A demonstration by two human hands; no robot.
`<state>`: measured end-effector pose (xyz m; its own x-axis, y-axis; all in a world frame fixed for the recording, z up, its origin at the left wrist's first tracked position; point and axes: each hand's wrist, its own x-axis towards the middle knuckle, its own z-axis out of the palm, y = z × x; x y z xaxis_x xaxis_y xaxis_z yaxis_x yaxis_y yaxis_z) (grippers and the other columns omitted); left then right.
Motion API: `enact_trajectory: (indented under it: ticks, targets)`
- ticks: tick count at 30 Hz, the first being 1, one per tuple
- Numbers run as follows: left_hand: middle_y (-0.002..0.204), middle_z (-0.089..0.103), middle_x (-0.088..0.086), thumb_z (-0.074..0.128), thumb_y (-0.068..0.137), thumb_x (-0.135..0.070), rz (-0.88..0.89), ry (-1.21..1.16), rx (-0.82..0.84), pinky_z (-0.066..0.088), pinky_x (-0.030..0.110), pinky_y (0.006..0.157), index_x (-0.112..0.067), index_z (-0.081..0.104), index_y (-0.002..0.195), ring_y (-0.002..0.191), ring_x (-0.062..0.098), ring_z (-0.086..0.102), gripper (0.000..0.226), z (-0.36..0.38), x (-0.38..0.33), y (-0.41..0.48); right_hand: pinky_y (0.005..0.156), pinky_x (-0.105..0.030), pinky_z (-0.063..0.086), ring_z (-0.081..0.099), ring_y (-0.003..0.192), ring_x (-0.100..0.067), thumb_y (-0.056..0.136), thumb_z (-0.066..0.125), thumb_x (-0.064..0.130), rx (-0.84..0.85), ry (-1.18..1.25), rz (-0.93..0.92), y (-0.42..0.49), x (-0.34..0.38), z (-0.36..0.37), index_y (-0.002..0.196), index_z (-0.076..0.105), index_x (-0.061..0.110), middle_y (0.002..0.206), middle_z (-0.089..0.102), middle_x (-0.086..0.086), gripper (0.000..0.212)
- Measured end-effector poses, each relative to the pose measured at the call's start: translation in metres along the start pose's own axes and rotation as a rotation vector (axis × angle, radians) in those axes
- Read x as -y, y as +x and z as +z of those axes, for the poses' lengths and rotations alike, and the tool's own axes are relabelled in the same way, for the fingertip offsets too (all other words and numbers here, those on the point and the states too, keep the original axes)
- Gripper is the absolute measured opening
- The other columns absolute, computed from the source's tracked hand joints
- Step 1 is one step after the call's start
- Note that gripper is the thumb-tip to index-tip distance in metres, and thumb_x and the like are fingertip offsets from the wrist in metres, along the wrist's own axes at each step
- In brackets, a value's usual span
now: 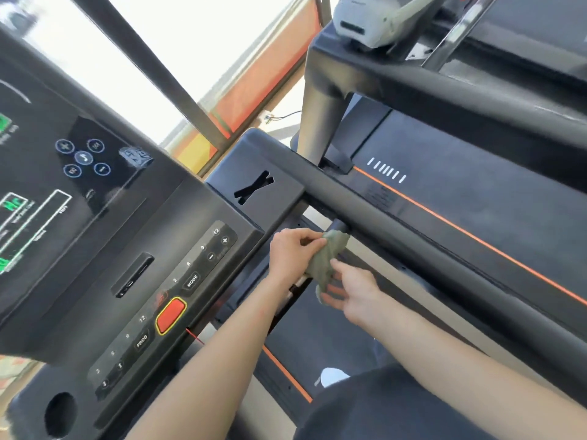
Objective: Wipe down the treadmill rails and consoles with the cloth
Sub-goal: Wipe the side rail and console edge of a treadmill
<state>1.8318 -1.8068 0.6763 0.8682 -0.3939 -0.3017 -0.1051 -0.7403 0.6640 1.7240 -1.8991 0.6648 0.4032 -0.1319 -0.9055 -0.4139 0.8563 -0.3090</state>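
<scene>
Forearms (222,360) stretch from the bottom edge across a treadmill, its button-studded console (127,249) at left, its dark rail (413,223) running diagonally at right. Between the two, the left hand (293,252) pinches the upper end of a crumpled green cloth (327,258) in its grip, and the right hand (355,293) pinches the lower end. The cloth sits just below the rail, apart from the console.
</scene>
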Motion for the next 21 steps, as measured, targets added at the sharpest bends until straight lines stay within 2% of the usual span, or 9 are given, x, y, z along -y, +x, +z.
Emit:
enact_trajectory:
  ticks: [4,8,11,15,21]
  targets:
    - [0.079,0.075,-0.018,0.079,0.083,-0.032,-0.005,-0.081,-0.065,0.058,0.036,0.083,-0.031,0.081,0.085,0.079,0.001,0.071,0.002,0.007,-0.019,0.013,0.076,-0.039,0.059,0.069,0.107,-0.027,0.101,0.058,0.016,0.034,0.143,-0.101,0.007,0.017,0.008,0.121,0.066,0.015,0.114,0.073,-0.01,0.021]
    - [0.079,0.075,-0.016,0.078,0.084,-0.033,-0.049,-0.085,-0.105,0.058,0.034,0.084,-0.034,0.078,0.082,0.08,0.002,0.071,0.003,0.019,-0.03,0.025,0.094,-0.044,0.056,0.069,0.108,-0.026,0.102,0.055,0.01,0.0,0.235,-0.195,0.008,0.029,0.011,0.119,0.067,0.013,0.113,0.073,-0.009,0.021]
    - [0.088,0.077,-0.012,0.072,0.091,-0.033,-0.066,-0.055,-0.02,0.055,0.03,0.088,-0.027,0.08,0.098,0.086,0.002,0.07,0.013,0.022,-0.028,0.028,0.086,-0.035,0.058,0.071,0.106,-0.019,0.102,0.056,0.01,0.011,0.2,-0.277,0.01,0.022,0.011,0.114,0.071,0.017,0.112,0.075,-0.003,0.02]
    - [0.098,0.078,-0.011,0.071,0.092,-0.038,-0.053,-0.061,0.165,0.056,0.034,0.095,-0.028,0.077,0.112,0.095,0.001,0.071,0.024,0.013,-0.009,0.03,0.073,-0.023,0.057,0.07,0.109,-0.017,0.103,0.053,0.011,0.04,0.048,-0.388,0.013,0.011,0.012,0.125,0.068,0.019,0.118,0.074,0.0,0.027]
    - [0.108,0.077,-0.013,0.059,0.075,-0.065,-0.012,0.043,0.314,0.055,0.037,0.098,-0.031,0.072,0.124,0.104,0.005,0.071,0.061,-0.001,0.008,0.021,0.078,-0.03,0.059,0.071,0.105,-0.018,0.104,0.052,0.015,0.068,-0.103,-0.468,0.014,-0.014,0.012,0.131,0.063,0.026,0.113,0.075,0.002,0.03]
